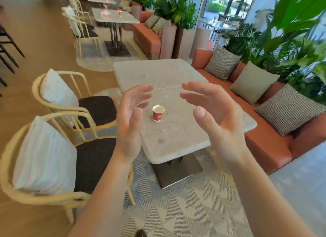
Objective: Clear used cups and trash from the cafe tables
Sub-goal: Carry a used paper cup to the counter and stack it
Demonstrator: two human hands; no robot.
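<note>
One red paper cup (158, 113) stands at the centre of the frame. Two hands are raised: the left hand (131, 120) and the right hand (217, 116). Two cream chairs (58, 148) are at lower left. Four cushions (254, 81) lie on the bench at right.

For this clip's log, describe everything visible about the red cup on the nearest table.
The red paper cup is small, with a pale inside and a rolled whitish rim; a faint lighter mark shows on its side, too blurred to read. It stands upright and lidless on the marble-look table, toward the middle of the near tabletop, and looks empty as far as the inside shows. Nothing touches it but the table. The left hand and right hand, both open, frame it in view without contact.
</note>
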